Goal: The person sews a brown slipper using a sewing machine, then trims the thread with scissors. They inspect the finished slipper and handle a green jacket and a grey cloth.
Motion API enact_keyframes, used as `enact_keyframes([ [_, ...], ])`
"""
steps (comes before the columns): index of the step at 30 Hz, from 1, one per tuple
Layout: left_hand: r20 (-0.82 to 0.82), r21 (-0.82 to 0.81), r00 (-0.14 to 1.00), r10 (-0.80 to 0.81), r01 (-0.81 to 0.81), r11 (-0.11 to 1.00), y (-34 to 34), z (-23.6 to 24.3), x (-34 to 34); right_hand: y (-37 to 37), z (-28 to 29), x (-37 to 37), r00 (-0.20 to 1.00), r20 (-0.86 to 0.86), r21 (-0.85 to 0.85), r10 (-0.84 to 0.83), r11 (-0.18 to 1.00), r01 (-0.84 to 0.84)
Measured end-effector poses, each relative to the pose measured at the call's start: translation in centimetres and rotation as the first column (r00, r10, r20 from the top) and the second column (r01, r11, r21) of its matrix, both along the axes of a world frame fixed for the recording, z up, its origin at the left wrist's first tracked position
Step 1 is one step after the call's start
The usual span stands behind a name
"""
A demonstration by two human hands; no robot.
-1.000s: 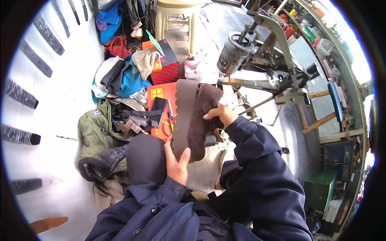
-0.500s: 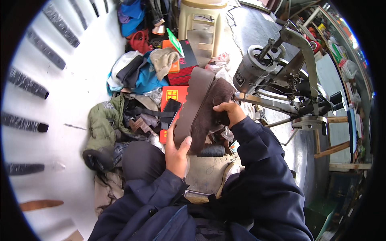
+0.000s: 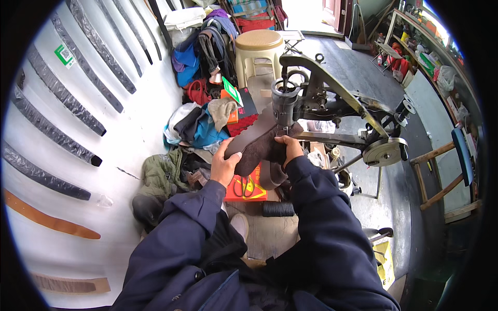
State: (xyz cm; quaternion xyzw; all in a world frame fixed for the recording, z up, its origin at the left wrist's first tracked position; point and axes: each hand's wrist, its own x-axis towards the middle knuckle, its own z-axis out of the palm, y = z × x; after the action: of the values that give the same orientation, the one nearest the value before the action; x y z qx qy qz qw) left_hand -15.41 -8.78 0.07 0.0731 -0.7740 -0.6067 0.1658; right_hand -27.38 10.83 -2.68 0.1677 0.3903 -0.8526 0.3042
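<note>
A dark brown shoe [image 3: 254,150] with a fuzzy upper and a thick, smooth, scalloped-edge sole is between my hands, under the head of a sewing machine [image 3: 284,106]. My left hand [image 3: 225,165] grips its near left end, thumb on top. Close below the machine's presser, my right hand [image 3: 290,150] pinches the fuzzy part, its thumb pointing left. Whether the needle is in the material I cannot tell. Another brown, rounded piece [image 3: 273,176] hangs beneath; whether it belongs to the shoe is unclear. Black-handled scissors [image 3: 244,189] lie on a red box [image 3: 258,194] below.
A black thread spool [image 3: 278,209] lies before my knees. Piled clothes [image 3: 168,173] and bags are at left, a beige stool [image 3: 259,44] behind. Wrapped dark strips [image 3: 78,106] hang on the white left wall. A wooden frame [image 3: 438,155] and shelves [image 3: 415,46] stand right.
The shoe has moved forward and tilted over, from beside the machine to under its head. Both hands went with it. The view has lifted, and the machine's head now stands nearer the middle.
</note>
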Motion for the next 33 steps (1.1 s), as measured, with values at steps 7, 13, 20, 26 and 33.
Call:
enact_keyframes([
  [7,-0.041,-0.016,0.999,0.004,-0.005,1.000,0.4,0.4,-1.4,1.1,-2.1,0.0,0.997,-0.073,-0.059,-0.011,0.998,0.007],
  [13,-0.121,0.004,0.992,0.044,-0.044,0.999,1.6,-0.3,-1.2,3.1,-3.1,0.9,0.953,-0.298,0.034,0.044,0.999,-0.035],
  [20,-0.160,-0.068,0.986,0.056,-0.067,0.995,2.2,-0.7,-1.9,5.1,-0.1,1.2,0.996,-0.092,-0.139,0.005,0.990,-0.018],
  [26,-0.183,-0.140,0.983,-0.001,-0.025,0.990,1.8,0.4,-3.7,5.3,0.2,1.3,0.991,-0.134,-0.201,-0.026,0.980,-0.002],
  [33,-0.199,-0.216,0.980,-0.023,-0.021,0.976,2.2,1.1,-4.3,5.9,0.3,1.5,0.984,-0.159,-0.276,-0.082,0.961,0.036],
])
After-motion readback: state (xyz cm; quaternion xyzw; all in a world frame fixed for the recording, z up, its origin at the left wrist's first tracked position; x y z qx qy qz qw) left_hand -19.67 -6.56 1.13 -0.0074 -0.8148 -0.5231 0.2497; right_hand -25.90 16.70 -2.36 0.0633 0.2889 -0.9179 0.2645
